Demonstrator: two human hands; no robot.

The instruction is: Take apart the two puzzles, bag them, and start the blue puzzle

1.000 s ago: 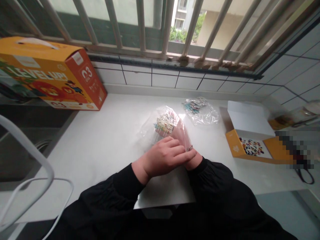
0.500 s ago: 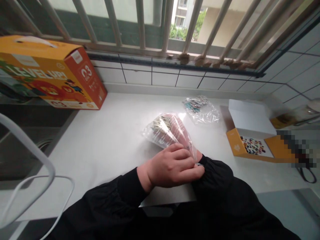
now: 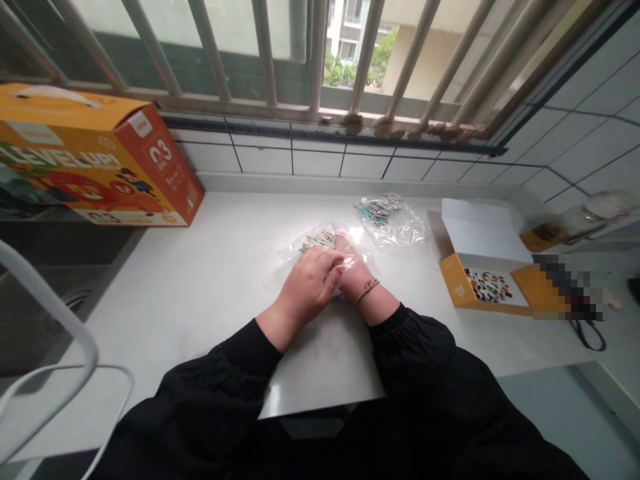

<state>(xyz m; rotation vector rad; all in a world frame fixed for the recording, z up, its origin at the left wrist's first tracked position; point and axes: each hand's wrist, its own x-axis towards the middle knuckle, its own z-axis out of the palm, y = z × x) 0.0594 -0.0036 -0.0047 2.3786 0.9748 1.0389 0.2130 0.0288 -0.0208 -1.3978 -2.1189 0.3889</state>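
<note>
Over the counter (image 3: 215,280), a curled left hand (image 3: 311,280) grips clear bag (image 3: 321,237).

Between the carton (image 3: 145,167) at left and box (image 3: 454,280) at right, the rear bag (image 3: 391,221) lies behind the front bag (image 3: 319,239).

Half a second earlier, the left hand (image 3: 314,275) lay across the right wrist beside the black cuff (image 3: 387,323); it has since moved away from the front edge of the white surface (image 3: 200,287), and its fingers now bunch the clear bag (image 3: 297,248) over the right hand (image 3: 347,259). The bag's mouth has come off the wrist, baring the bracelet (image 3: 367,291). The left hand now covers more of the pale contents (image 3: 320,239).
</note>
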